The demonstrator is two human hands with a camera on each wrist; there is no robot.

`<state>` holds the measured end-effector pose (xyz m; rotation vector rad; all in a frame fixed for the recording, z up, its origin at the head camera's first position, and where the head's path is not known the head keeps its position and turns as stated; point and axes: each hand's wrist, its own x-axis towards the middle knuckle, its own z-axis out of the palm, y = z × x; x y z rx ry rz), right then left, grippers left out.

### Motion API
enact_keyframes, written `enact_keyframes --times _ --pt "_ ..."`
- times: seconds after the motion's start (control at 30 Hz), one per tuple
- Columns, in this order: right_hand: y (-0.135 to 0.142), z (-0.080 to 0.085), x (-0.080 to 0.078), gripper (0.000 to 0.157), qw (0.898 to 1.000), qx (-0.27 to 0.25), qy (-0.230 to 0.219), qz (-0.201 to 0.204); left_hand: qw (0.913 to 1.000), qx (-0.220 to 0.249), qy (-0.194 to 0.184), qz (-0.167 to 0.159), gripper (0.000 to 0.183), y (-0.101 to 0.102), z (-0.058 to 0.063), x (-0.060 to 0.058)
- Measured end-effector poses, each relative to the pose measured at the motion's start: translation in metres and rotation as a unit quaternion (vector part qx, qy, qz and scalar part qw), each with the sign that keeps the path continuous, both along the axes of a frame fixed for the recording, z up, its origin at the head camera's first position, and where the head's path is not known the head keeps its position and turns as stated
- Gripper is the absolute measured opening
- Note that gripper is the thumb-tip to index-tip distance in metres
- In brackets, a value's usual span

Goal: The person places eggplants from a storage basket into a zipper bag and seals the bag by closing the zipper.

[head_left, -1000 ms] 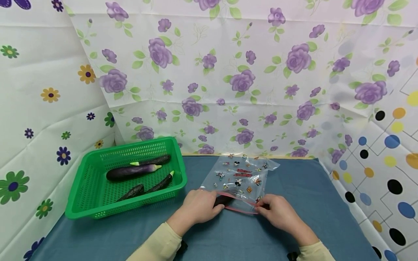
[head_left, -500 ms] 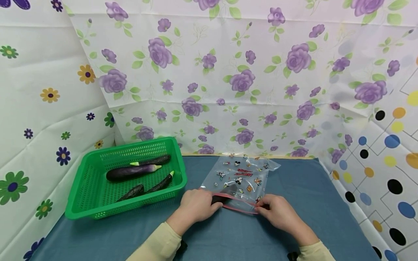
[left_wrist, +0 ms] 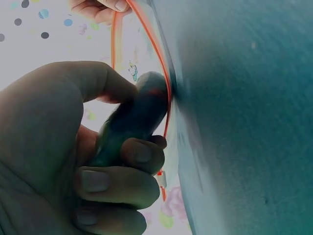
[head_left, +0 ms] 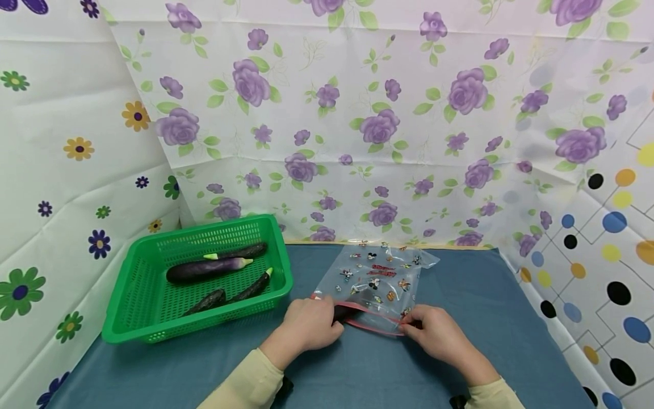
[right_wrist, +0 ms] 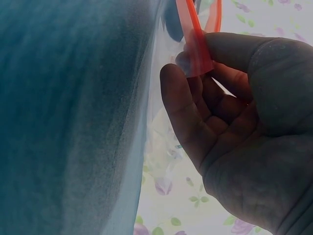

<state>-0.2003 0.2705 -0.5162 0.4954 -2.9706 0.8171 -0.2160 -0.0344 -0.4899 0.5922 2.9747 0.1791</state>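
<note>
My left hand [head_left: 311, 324] grips a dark, smooth eggplant [left_wrist: 137, 115] at the mouth of a clear zip bag [head_left: 352, 272] printed with small cartoon figures. The eggplant's rounded far end points into the opening, between the bag's red zip strips; its near end is hidden in my palm. Across the mouth, my right hand [head_left: 434, 329] pinches the right corner of the red zip strip [right_wrist: 195, 44] between thumb and finger. In the right wrist view the other fingers are loosely bent. The bag lies on the blue cloth, mouth towards me.
To the left stands a green perforated basket [head_left: 280, 250]. A thick purple eggplant [head_left: 204, 270] lies in it with several slim, dark, wrinkled vegetables, some with green tips. Blue cloth [head_left: 357, 380] covers the table, and a flowered sheet [head_left: 317, 193] hangs behind it.
My left hand has shifted slightly left, and the red zip end at the bag's left corner now shows. The eggplant's angle at the mouth has altered slightly. My right hand keeps its place.
</note>
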Motion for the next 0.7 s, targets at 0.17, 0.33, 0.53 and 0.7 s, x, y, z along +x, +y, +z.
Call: enact_keyframes --times 0.17,0.33,0.53,0.7 --pt "-0.0003 0.0004 0.0 0.011 1.0 0.002 0.0 -0.001 0.9999 0.005 -0.007 -0.009 0.041 0.0001 0.0008 0.0001" --pt "-0.0004 0.0005 0.0002 0.011 1.0 0.002 0.004 0.001 0.9998 0.005 0.0 -0.017 0.038 0.0006 0.0008 0.0006" --pt "-0.0008 0.001 0.0004 0.012 1.0 0.004 0.007 0.002 0.9996 -0.006 0.009 -0.028 0.036 0.0006 0.0016 0.0014" --pt "-0.0016 0.0024 0.0006 0.012 1.0 0.003 -0.007 -0.003 0.9994 -0.015 0.021 -0.022 0.042 -0.0007 0.0024 0.0022"
